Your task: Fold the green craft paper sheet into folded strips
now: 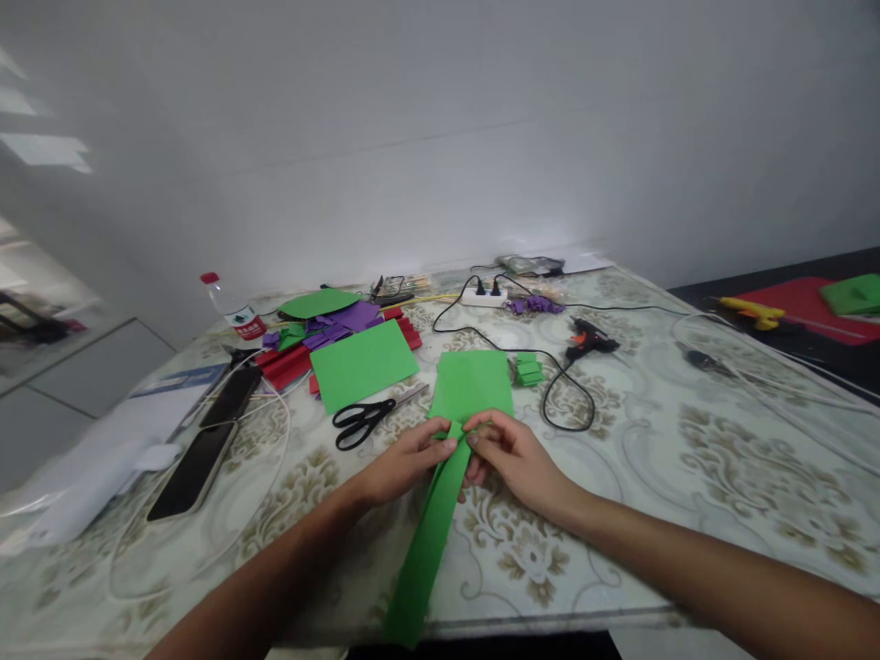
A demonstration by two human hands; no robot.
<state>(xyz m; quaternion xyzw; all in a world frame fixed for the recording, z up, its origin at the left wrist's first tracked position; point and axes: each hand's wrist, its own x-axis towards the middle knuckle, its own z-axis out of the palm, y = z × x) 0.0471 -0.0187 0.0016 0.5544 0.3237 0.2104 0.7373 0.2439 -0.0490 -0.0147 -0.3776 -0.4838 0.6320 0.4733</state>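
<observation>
A long green paper strip (430, 532) runs from the table's front edge up to a wider green sheet (474, 380). My left hand (405, 463) pinches the strip's upper end from the left. My right hand (509, 454) pinches the same spot from the right, fingers curled over the paper. Both hands meet at the fold in the middle of the table. Black scissors (364, 419) lie just left of my left hand.
Another green sheet (362, 364), red and purple paper pieces (330, 335), a water bottle (237, 312), two phones (196, 467), a power strip (485, 295), a glue gun (588, 339) with its cable, and small green folded pieces (528, 369) lie on the patterned table (687, 440).
</observation>
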